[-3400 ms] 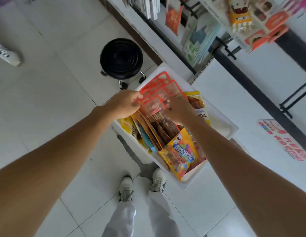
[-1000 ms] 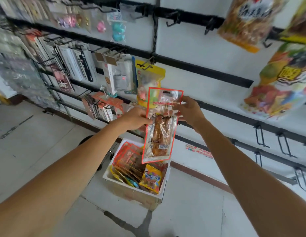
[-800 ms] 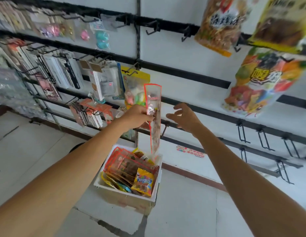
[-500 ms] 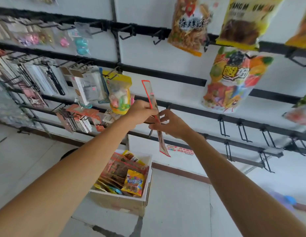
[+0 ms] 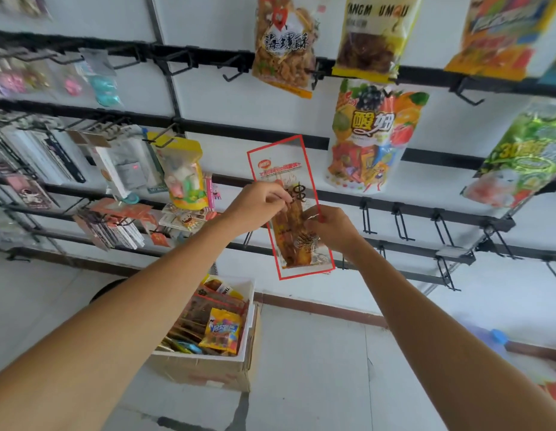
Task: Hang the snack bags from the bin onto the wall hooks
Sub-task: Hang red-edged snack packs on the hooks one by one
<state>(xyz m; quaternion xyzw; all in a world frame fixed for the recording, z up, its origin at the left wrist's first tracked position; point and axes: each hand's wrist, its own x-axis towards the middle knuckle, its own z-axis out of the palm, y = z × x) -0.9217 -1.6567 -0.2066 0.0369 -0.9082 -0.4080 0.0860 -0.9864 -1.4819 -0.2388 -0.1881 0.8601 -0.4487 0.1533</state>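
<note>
Red-bordered clear plastic forms the snack bag [image 5: 290,209], held up in front of the white wall between two black rails, with its printed header uppermost. The left hand [image 5: 258,204] pinches the bag's left edge about halfway up, fingers curled shut on the film. The right hand [image 5: 331,228] grips the right edge slightly lower, thumb and fingers likewise closed on it. Gripping both edges keeps the thin film flat and facing the wall, which probably helps line the header up with a hook; whether the header has a hole cannot be made out.

Empty black hooks [image 5: 401,225] stand along the lower rail just right of the bag, and more project from the top rail [image 5: 236,70]. Neither hand has brought the header to one yet, so the hanging step is judged to be in its approach. Larger bags already hang above: a fruit-print bag [image 5: 368,141] and a brown snack bag [image 5: 284,45].

The white bin [image 5: 247,343] sits on the floor below the hands, close to the wall so each lift is short. It holds several more packets, including a yellow-and-blue one [image 5: 222,334], so much of the task appears to remain.
</note>
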